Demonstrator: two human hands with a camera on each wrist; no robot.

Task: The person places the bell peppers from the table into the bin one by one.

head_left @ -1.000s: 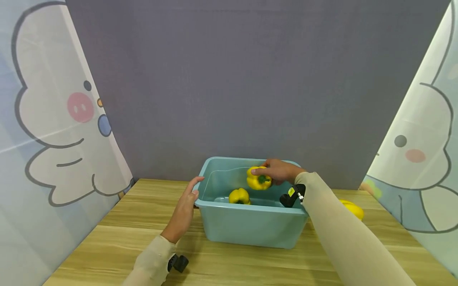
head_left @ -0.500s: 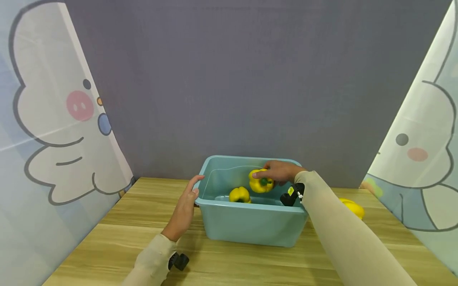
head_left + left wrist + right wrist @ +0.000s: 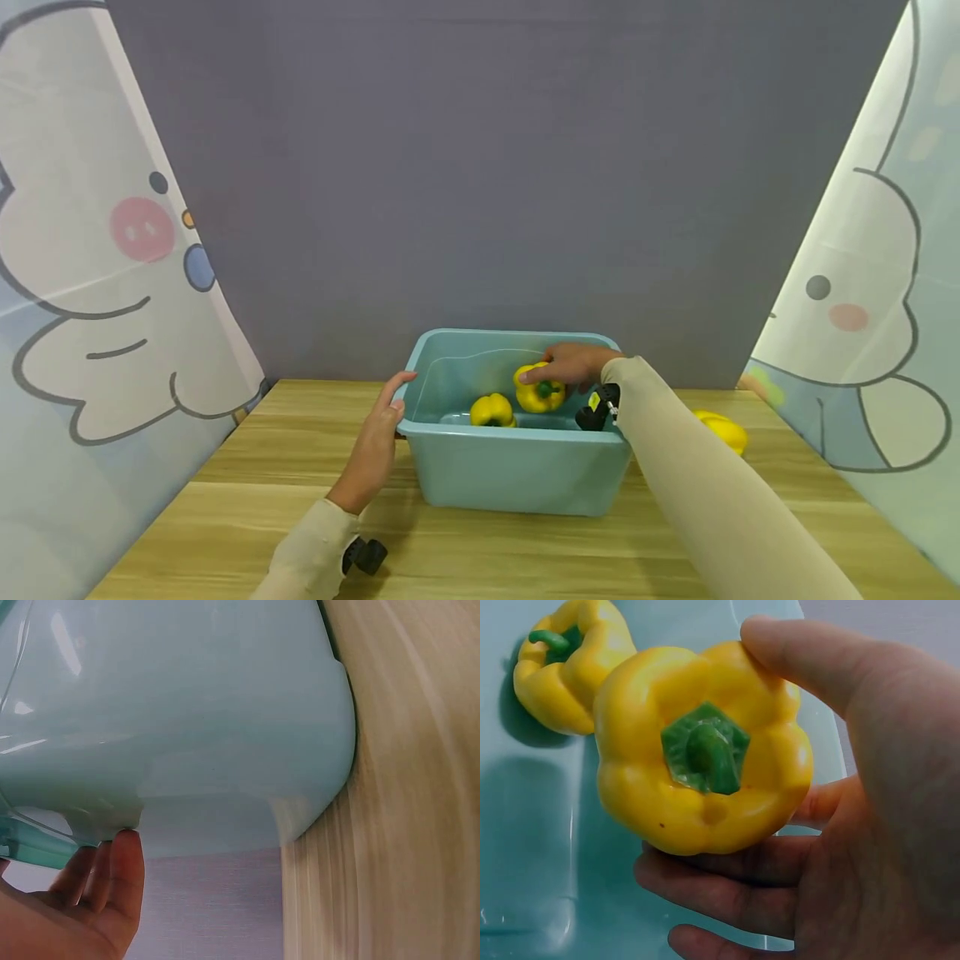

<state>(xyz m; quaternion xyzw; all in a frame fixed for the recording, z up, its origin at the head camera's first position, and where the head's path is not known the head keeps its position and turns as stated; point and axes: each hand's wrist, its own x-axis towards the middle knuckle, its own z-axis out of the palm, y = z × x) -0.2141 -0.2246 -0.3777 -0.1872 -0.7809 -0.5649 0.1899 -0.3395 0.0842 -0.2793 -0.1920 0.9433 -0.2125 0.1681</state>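
My right hand (image 3: pixel 576 367) is inside the light-blue plastic bin (image 3: pixel 517 471), holding a yellow bell pepper (image 3: pixel 537 396). Thumb above and fingers below, it grips the pepper (image 3: pixel 705 817), whose green stem faces the right wrist camera. On the bin floor lies a second yellow bell pepper (image 3: pixel 491 409), seen past the held one in the right wrist view. At the bin's left rim, my left hand (image 3: pixel 372 450) holds on, with its fingertips against the outer wall under the lip in the left wrist view.
A further yellow pepper (image 3: pixel 723 432) lies on the wooden table (image 3: pixel 465 554) right of the bin, partly behind the right sleeve. A grey backdrop (image 3: pixel 480 183) stands behind the bin, with cartoon-printed curtains (image 3: pixel 67 367) on both sides.
My right hand has lowered the held bell pepper a little deeper into the bin. The left hand stays at the rim. The whole head view has shifted slightly.
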